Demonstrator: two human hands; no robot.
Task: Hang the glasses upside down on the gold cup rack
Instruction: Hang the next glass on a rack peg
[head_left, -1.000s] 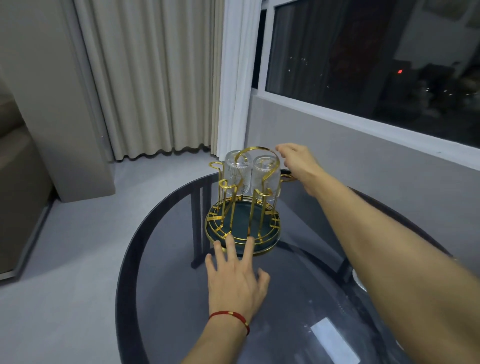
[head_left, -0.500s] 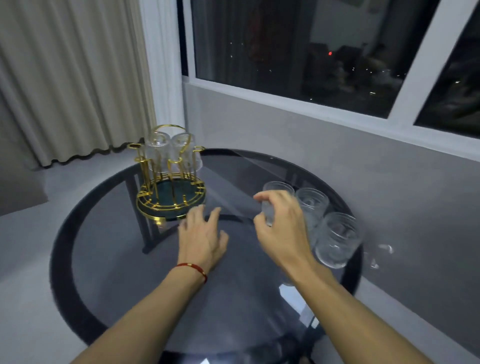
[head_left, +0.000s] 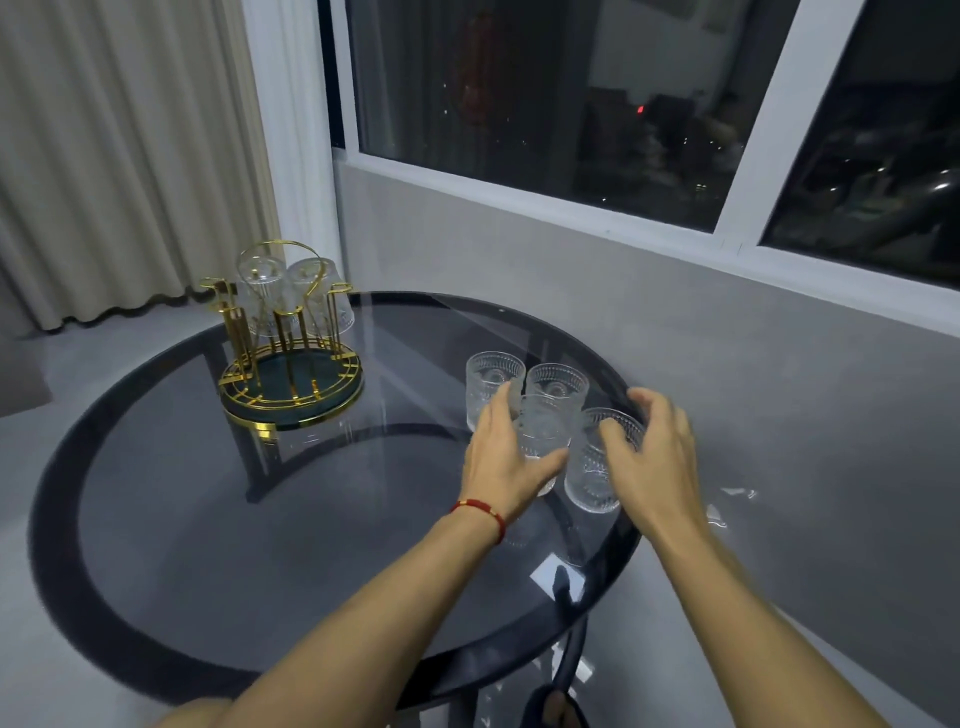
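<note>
The gold cup rack (head_left: 291, 374) stands on the far left of the round dark glass table (head_left: 249, 545), with two clear glasses (head_left: 262, 291) hanging upside down on its pegs. Several patterned glasses stand upright in a cluster at the table's right edge. My left hand (head_left: 506, 460) is wrapped around the near middle glass (head_left: 543, 434), fingers on its left side and thumb across its front. My right hand (head_left: 657, 457) curls around the rightmost glass (head_left: 589, 475), thumb at the rim. Both glasses rest on the table. Behind them are two more glasses (head_left: 493, 371).
A grey wall (head_left: 727, 364) under a dark window runs close behind the table's right edge. Cream curtains (head_left: 130, 156) hang behind the rack. Between the rack and the glass cluster is bare tabletop.
The view swung right from the rack to the upright glasses. My left hand left the tabletop near the rack and closed on a glass. My right hand shifted to the rightmost glass.
</note>
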